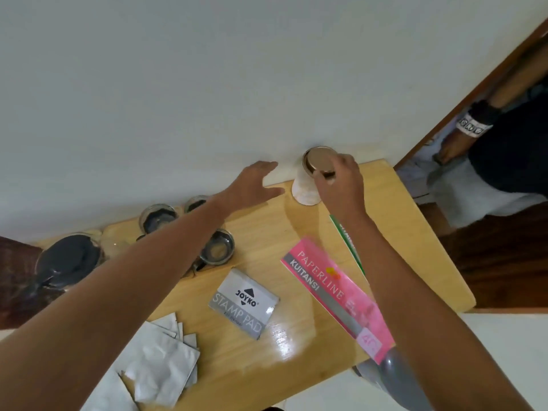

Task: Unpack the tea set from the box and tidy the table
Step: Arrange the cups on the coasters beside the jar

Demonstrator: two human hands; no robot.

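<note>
A white jar (305, 189) with a shiny metal lid (318, 161) stands at the far edge of the wooden table (415, 247), against the wall. My right hand (341, 185) grips the lid's near rim. My left hand (255, 185) hovers open just left of the jar, fingers spread, touching nothing. Three glass cups stand along the wall: one (157, 216), one (195, 203) partly behind my left forearm, one (219, 247) nearer me. A glass teapot (69, 259) with a dark lid sits at the far left.
A grey Joyko stamp pad (243, 304) lies mid-table. A pink Paperline Kuitansi book (335, 295) lies on a green-edged book (347, 238). Crumpled grey wrapping sheets (160, 360) lie at the near left. A person in dark clothes (504, 161) stands in the doorway at right.
</note>
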